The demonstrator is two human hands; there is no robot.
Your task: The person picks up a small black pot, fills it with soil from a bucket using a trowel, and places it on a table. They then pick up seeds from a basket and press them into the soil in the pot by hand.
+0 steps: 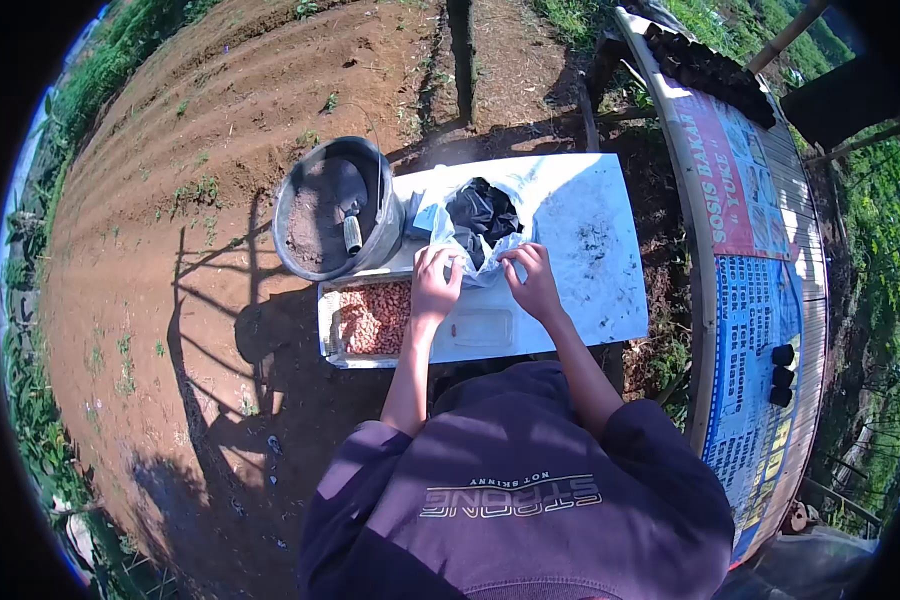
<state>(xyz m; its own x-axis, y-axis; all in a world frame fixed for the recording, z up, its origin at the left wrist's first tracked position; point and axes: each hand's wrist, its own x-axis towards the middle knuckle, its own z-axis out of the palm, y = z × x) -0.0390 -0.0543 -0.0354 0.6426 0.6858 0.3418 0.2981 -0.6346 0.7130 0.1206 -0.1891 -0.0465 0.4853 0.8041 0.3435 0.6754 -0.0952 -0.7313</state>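
A thin white plastic bag lies spread at the far side of the white table, its mouth facing up. Crumpled black plastic fills it. My left hand pinches the bag's near left rim, fingers closed. On the near right rim, my right hand is closed in a similar pinch. Left of my left forearm sits a tray of reddish-brown beans or nuts; their exact kind is too small to tell. A shallow clear tray lies between my forearms, with a small brown piece in it.
At the table's left end stands a dark bucket of soil, with a hand trowel inside. A wooden post rises beyond. To the right, a banner-covered bench carries several small black pots.
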